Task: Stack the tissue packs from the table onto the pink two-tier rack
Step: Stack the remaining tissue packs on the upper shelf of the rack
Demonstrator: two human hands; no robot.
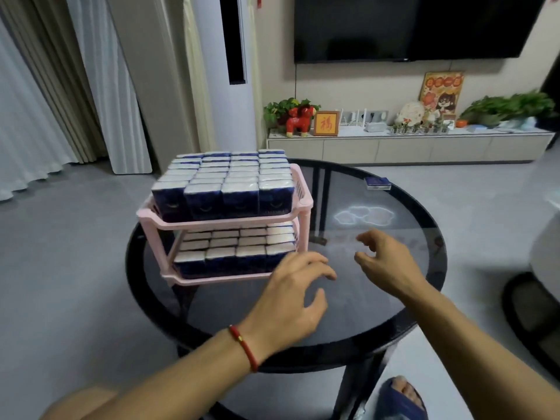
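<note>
Round dark glass worktop (378, 322). Pink two-tier rack (300, 204) on its left part, both tiers packed with upright tissue packs (224, 189). One loose tissue pack (377, 183) flat at the far rim, well apart from both hands. Left hand (292, 294) above the glass just right of the lower tier, fingers loosely spread, holding nothing. Right hand (385, 259) near it, fingers half curled, empty. Red bracelet (244, 347) on left wrist.
</note>
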